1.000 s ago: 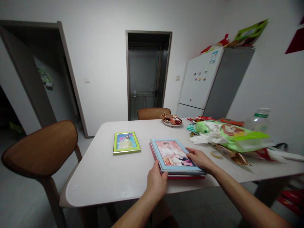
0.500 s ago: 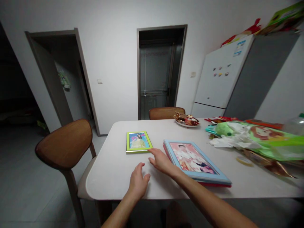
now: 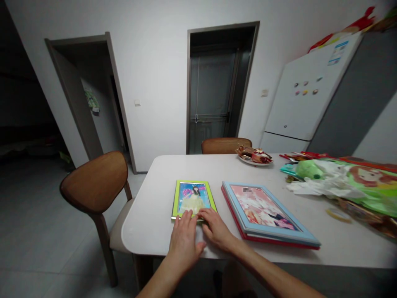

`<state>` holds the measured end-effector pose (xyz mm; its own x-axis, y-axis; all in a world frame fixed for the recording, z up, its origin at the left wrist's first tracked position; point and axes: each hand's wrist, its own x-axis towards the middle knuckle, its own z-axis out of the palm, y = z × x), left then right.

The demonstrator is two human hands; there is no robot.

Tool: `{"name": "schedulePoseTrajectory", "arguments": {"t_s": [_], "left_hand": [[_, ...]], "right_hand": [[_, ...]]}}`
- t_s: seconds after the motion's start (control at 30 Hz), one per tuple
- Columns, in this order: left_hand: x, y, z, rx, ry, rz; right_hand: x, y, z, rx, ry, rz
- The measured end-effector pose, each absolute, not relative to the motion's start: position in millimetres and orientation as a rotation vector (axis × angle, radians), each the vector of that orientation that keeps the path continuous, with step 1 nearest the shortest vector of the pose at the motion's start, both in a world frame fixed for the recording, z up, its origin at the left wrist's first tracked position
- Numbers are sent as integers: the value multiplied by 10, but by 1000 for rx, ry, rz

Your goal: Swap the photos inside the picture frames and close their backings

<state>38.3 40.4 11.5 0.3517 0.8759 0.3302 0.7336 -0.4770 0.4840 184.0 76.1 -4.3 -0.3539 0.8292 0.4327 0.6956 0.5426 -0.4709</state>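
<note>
A small picture frame with a lime-green border (image 3: 194, 198) lies flat on the white table (image 3: 149, 207), its picture showing a figure in a pale yellow dress. My left hand (image 3: 184, 238) rests its fingertips on the frame's near edge, the thumb spread away to the right. At the near right corner is my right hand (image 3: 217, 229), fingers bent and touching that edge. To the right lies a larger light-blue frame (image 3: 266, 209) with a pink picture, stacked on something red.
Brown wooden chairs stand at the left (image 3: 96, 182) and behind the table (image 3: 226, 145). A plate of wrapped items (image 3: 254, 157) sits at the back. Green and white bags (image 3: 335, 178) and a tape roll (image 3: 338, 215) lie at the right. A refrigerator (image 3: 304, 91) stands beyond.
The green frame is nearer to me, and both hands now touch its near edge. My left hand has moved forward onto it. The camera view has shifted slightly.
</note>
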Motion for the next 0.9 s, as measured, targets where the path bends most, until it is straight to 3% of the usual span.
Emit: {"name": "schedulePoseTrajectory", "arguments": {"t_s": [0.2,0.33,0.47,0.63,0.9], "left_hand": [[477,64,43,2580,1441,572],[418,49,145,2577,1423,721],[292,70,368,2334,1451,1115],[183,31,521,1739,1254,1463],[-93,55,214,1321,1333,1525]], "right_hand": [[2022,44,204,-1147,-1932,658],[2174,94,286,-1244,-1598,538],[2169,262,341,-1250,-1351,477],[1759,324,337,-1135,-1595,666],[1525,387,121,-1176,-1960,405]]}}
